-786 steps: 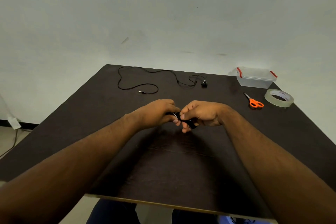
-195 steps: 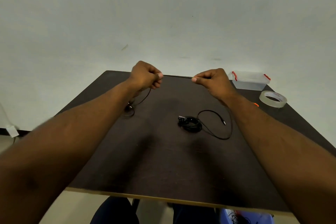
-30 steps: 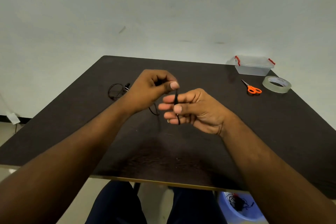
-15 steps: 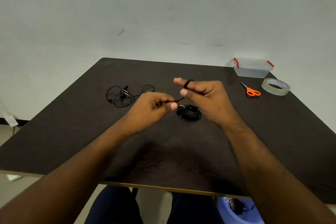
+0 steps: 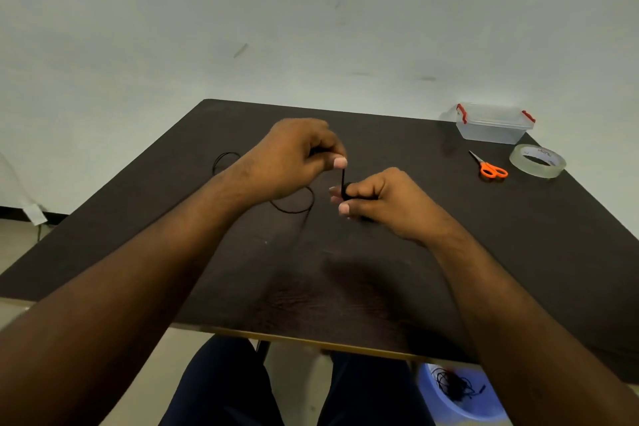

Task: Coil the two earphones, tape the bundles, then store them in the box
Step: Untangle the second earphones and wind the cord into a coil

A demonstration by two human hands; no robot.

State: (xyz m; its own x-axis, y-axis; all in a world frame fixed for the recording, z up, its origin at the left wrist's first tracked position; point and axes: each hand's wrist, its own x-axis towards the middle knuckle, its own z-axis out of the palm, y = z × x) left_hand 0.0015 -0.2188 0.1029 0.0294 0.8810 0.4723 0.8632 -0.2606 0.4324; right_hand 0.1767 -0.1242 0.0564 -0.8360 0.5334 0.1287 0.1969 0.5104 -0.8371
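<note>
Both grips closed on earphone cable (image 5: 343, 180): left hand (image 5: 294, 157) pinches it, right hand (image 5: 377, 199) wraps it.

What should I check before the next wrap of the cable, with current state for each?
1. Left hand pinches the cable: ok.
2. Right hand holds the coil: ok, fingers curled round it, coil mostly hidden.
3. Cable between the hands taut: ok, it runs straight.
4. Slack free of snags: cannot tell, the loop on the table is partly behind the left wrist.
5. First bundle still coiled: cannot tell, not visible.
6. Tape, scissors and box at hand: ok, all at the far right corner.
</note>
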